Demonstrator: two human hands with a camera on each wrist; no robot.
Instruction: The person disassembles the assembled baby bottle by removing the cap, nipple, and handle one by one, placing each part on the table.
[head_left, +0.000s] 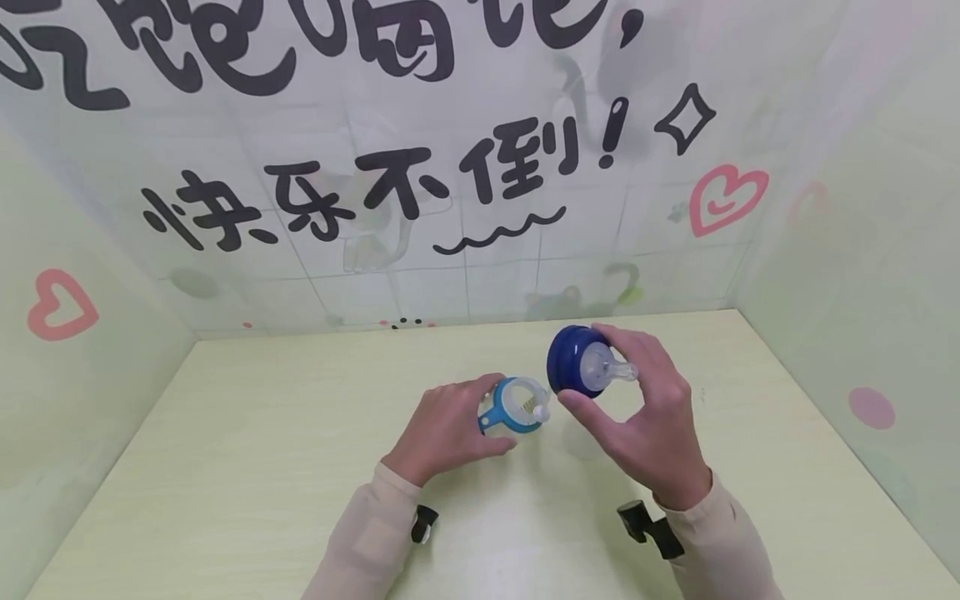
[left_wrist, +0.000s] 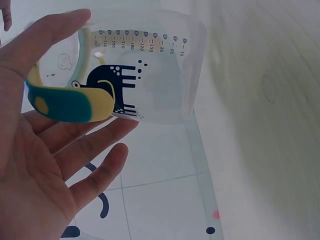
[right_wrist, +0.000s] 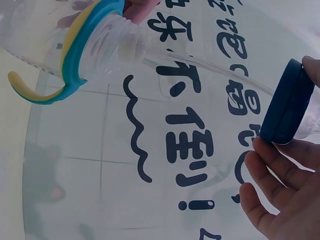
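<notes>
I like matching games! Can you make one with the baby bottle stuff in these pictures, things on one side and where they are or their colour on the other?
Things:
1. clear bottle
2. screw cap
3. teat
4. handle ring

Matches:
A. dark blue, held in the right hand
B. clear and soft-looking, poking out of the cap
C. teal and yellow, round the bottle's neck
D. see-through with a number scale, held in the left hand

Pairs: 1-D, 2-A, 3-B, 4-C
</notes>
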